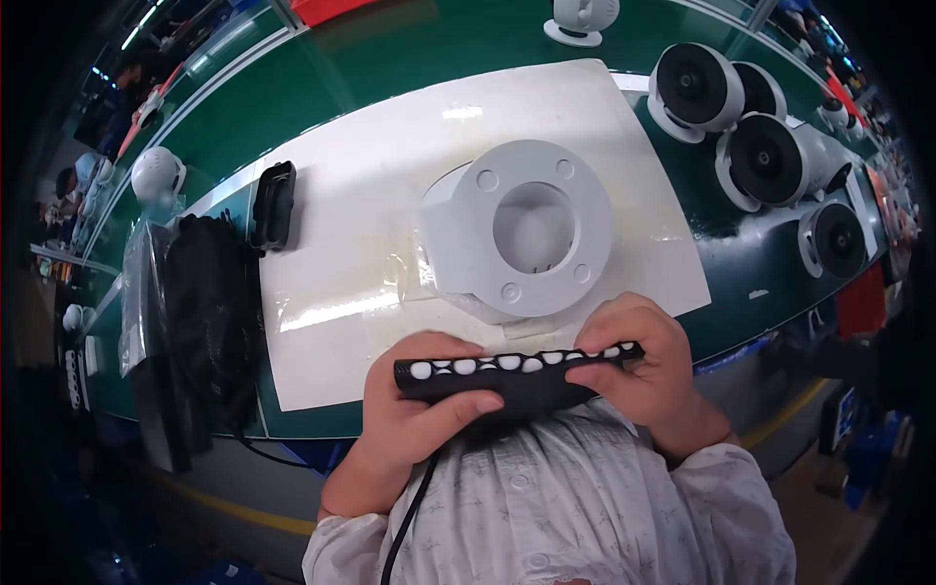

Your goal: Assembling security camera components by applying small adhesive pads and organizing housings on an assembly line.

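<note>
Held level in front of my body is a black strip (536,390) with a row of white round pieces along its upper edge. My left hand (419,405) grips its left end, thumb across the near side. At the other end my right hand (643,366) is closed on it, thumb and fingers pinching the edge. Just beyond, a white device (444,224) lies with its round base (597,229) facing up. That base has a large central opening and several small round recesses. The underside of the strip is hidden.
A pale sheet (341,234) covers part of the green table (380,49). At left are a black tray (274,205) and a dark bag-like bundle (210,302). Several white devices with black round fronts (770,161) stand at right. A black cord (409,517) hangs by my shirt.
</note>
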`<state>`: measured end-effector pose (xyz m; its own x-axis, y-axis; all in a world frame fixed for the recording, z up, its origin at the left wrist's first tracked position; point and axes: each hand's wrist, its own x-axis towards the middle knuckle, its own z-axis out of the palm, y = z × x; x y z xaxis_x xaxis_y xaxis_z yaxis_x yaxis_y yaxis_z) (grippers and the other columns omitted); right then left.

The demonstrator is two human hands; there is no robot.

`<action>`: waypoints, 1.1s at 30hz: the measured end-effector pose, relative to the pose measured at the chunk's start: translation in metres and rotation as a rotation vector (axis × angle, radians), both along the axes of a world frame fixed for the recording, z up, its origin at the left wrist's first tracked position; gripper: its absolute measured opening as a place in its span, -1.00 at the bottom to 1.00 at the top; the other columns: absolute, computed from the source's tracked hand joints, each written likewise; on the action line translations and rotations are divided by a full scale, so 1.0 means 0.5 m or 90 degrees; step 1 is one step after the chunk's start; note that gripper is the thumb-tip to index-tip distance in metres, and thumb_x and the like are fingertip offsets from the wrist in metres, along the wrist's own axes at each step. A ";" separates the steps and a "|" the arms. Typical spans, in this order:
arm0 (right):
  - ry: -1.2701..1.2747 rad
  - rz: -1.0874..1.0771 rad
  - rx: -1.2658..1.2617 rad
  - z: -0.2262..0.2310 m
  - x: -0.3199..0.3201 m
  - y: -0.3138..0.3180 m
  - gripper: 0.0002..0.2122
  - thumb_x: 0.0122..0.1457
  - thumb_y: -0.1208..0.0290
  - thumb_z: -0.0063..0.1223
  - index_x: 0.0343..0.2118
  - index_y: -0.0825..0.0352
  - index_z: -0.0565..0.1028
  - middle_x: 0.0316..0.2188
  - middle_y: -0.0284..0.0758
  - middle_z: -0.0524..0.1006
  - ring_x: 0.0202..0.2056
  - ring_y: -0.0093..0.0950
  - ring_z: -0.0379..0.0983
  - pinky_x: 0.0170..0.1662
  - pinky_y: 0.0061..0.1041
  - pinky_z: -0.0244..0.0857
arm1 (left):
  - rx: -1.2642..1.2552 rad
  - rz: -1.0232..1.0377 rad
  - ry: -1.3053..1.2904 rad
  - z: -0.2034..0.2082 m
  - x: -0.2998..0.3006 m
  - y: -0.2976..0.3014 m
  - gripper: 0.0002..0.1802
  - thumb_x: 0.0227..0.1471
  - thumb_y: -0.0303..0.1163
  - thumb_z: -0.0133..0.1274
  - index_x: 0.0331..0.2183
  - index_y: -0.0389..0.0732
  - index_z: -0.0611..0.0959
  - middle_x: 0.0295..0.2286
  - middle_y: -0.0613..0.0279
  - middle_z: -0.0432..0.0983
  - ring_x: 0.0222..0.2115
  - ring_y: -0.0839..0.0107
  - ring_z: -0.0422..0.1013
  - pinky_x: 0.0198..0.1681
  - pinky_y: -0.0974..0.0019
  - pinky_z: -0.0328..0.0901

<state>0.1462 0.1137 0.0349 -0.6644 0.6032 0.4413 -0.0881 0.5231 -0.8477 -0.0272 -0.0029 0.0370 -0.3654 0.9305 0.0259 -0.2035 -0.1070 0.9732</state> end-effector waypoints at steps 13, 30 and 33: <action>0.053 0.064 -0.232 -0.032 0.023 0.016 -0.73 -0.13 0.64 0.10 -0.30 0.40 0.36 -0.28 -0.21 0.42 -0.25 -0.46 0.40 -0.24 -0.55 0.32 | 0.046 0.048 0.142 -0.037 -0.008 -0.012 -0.86 -0.34 -0.63 0.16 -0.64 -0.35 0.49 -0.69 0.22 0.39 -0.67 0.54 0.29 -0.60 0.51 0.16; 0.150 -0.075 0.416 -0.032 -0.002 0.007 -0.70 -0.30 0.68 0.14 -0.44 0.21 0.40 -0.43 -0.42 0.48 -0.39 -0.44 0.40 -0.35 -0.46 0.19 | -0.020 0.080 0.153 -0.019 0.008 -0.004 -0.84 -0.34 -0.61 0.17 -0.65 -0.34 0.47 -0.70 0.26 0.39 -0.68 0.59 0.25 -0.62 0.54 0.13; 0.125 -0.053 0.207 -0.015 -0.009 -0.004 -0.65 -0.27 0.72 0.11 -0.36 0.21 0.38 -0.43 -0.39 0.46 -0.37 -0.44 0.39 -0.36 -0.48 0.18 | -0.030 0.066 0.212 -0.013 0.009 -0.004 -0.84 -0.35 -0.61 0.17 -0.65 -0.33 0.48 -0.70 0.25 0.39 -0.69 0.58 0.25 -0.63 0.53 0.13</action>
<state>0.1418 0.1117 0.0273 -0.5025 0.4594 0.7324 -0.1783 0.7739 -0.6077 -0.0227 -0.0048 0.0307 -0.4364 0.8920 0.1177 0.1363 -0.0638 0.9886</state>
